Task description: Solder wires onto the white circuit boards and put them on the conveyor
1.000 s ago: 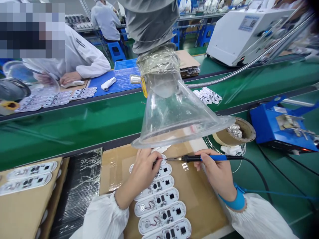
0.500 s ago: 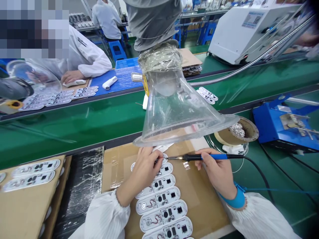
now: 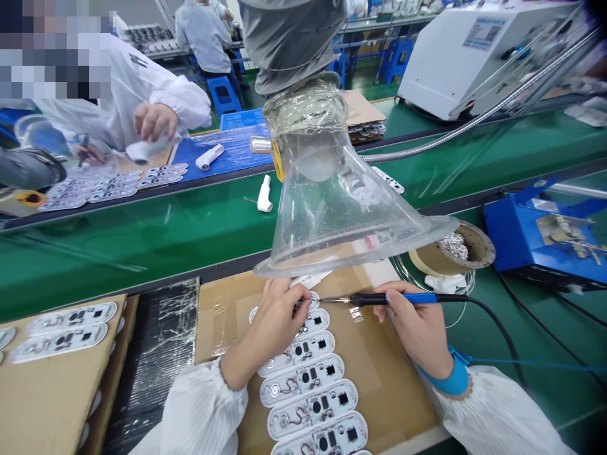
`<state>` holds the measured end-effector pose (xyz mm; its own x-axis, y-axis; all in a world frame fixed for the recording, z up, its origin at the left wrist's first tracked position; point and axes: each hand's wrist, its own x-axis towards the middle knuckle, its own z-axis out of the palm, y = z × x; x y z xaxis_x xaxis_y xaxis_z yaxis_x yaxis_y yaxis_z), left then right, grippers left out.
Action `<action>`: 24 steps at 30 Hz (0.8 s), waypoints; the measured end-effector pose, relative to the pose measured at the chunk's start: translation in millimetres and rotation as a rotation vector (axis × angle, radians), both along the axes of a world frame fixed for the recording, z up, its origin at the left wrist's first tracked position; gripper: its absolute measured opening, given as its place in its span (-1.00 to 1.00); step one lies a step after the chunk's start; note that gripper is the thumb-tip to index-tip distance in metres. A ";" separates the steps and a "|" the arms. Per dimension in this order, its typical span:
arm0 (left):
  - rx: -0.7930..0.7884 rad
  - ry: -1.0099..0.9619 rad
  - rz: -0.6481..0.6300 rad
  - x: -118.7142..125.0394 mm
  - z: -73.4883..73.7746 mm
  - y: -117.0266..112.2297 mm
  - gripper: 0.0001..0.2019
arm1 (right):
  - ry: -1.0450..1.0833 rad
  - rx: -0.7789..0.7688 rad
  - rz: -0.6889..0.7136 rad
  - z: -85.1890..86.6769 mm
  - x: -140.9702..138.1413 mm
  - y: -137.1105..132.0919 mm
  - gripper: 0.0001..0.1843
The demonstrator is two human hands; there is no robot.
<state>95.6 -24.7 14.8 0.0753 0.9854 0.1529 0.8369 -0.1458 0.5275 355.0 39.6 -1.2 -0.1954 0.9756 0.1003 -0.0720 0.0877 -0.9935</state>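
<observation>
My right hand (image 3: 415,328) is closed around a soldering iron (image 3: 391,298) with a black and blue handle. Its thin tip points left and reaches the topmost circuit board (image 3: 313,301), close to my left fingertips. My left hand (image 3: 279,316) is pinched at that board, and a small dark thing shows between the fingers, too hidden to name. Below my hands, several white oval boards (image 3: 308,376) with black chips and red wires lie in a column on a sheet of cardboard (image 3: 384,385). A clear fume hood (image 3: 341,221) hangs just above my hands.
A green conveyor belt (image 3: 142,246) crosses ahead, carrying a white handheld device (image 3: 265,194). Stacked cardboard (image 3: 42,404) with boards stands at left. At right are a solder-wire pot (image 3: 478,246) and a blue machine (image 3: 545,237). A co-worker's hand (image 3: 155,121) is across the belt.
My hands and the soldering iron hold nearly still. On the belt, the white device and the boards have shifted left. The co-worker's hand has lifted with a white item.
</observation>
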 end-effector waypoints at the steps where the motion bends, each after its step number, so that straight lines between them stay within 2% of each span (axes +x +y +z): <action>1: 0.000 -0.002 0.003 0.2 -0.2 0.0 -0.85 | 0.001 0.002 -0.002 -0.8 0.5 0.0 -0.77; 14: -0.035 -0.058 0.014 -1.0 -2.8 -1.4 -0.85 | 0.089 -0.055 -0.015 -9.8 6.1 1.3 -0.78; 21: -0.148 -0.228 0.023 -9.0 10.9 -4.0 -0.90 | 0.110 -0.072 -0.043 -6.5 6.8 2.5 -0.78; 24: -0.151 -0.228 0.030 -10.0 12.5 -3.7 -0.89 | 0.115 -0.062 -0.035 -5.5 6.6 2.4 -0.77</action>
<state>85.6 -28.4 27.3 0.0259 0.9996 0.0137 0.6967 -0.0278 0.7168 361.6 42.1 -6.7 -0.1517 0.9866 0.0596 -0.1838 0.0310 -0.9825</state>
